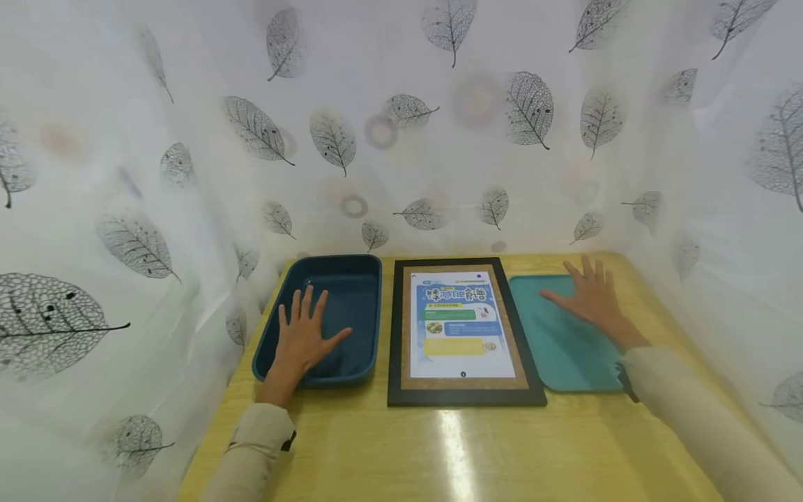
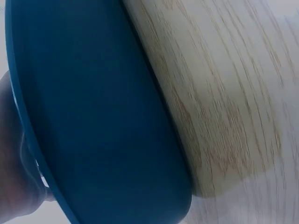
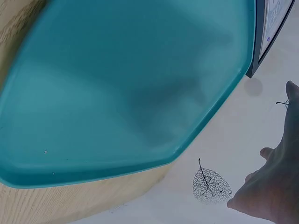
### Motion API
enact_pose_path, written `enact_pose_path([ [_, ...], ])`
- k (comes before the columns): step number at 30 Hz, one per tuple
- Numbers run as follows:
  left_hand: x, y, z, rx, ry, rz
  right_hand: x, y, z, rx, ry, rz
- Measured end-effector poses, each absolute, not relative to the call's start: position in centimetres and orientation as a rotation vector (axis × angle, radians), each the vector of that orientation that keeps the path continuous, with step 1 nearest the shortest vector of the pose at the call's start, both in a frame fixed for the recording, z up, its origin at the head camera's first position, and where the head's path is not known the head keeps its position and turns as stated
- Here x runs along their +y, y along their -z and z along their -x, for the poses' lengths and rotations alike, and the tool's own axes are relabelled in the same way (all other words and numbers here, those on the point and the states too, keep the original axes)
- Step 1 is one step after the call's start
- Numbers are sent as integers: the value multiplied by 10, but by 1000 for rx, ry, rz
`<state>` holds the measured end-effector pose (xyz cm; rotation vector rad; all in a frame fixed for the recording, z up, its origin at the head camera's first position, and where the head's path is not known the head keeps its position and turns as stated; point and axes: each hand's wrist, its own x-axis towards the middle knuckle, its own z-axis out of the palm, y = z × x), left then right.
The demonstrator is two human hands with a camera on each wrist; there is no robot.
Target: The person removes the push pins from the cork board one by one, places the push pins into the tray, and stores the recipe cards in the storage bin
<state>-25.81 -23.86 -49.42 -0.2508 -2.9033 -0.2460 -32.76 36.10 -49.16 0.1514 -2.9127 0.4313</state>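
Extending over 2 trays, both hands are at full spread and hold nothing. The left hand (image 1: 303, 333) is over the dark blue tray (image 1: 350, 307), fingers straight and splayed, thumb pointing inward. The right hand (image 1: 590, 296) is over the teal tray (image 1: 542, 335), toward its far end, fingers and thumb likewise apart. A shadow on the teal tray indicates a gap beneath the right hand; contact between the left hand and its tray cannot be confirmed.

Locations: the dark blue tray rests on the left of the tabletop (image 1: 364, 453), the teal tray on the right. Between the 2 trays lies a black-framed board (image 1: 467, 398) bearing a printed sheet (image 1: 461, 335). A leaf-patterned curtain (image 1: 376, 178) surrounds the far edge and both sides.

Current step, as judged: ready position, 1 hand per tray, no grip established. Next move, as judged: gripping either tray would call for lowering the hand to the rim and curling the fingers around it.
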Motion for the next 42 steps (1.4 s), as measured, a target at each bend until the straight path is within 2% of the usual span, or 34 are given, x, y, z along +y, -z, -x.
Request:
enact_pose_path([
  [42, -182, 498, 266, -2963, 301, 314, 327, 489, 342, -2906, -449, -221],
])
